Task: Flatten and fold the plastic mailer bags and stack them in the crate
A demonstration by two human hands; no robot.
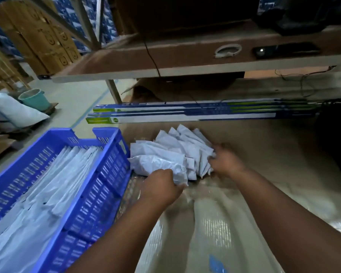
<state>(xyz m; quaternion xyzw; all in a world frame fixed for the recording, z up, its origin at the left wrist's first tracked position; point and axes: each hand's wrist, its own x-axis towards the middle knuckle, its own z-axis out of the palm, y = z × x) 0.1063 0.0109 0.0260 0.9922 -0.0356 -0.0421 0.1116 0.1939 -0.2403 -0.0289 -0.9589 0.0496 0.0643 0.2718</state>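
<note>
Blue slotted plastic crate (98, 186) at left, flat white mailers (47, 194) stacked inside. Beside its right wall, pile of crumpled white plastic mailer bags (165, 152) on the brown cardboard sheet (274, 154). Left hand (161, 186) grips the nearest bag; right hand (224, 162) grasps the pile's right edge (blurred).

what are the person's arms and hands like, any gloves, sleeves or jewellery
Both forearms are bare as far as the picture shows: no sleeves come into view. The left hand and the right hand wear no gloves. No watch, bracelet or ring is visible, though the right hand is motion-blurred, so small things on its fingers could be missed.
</note>
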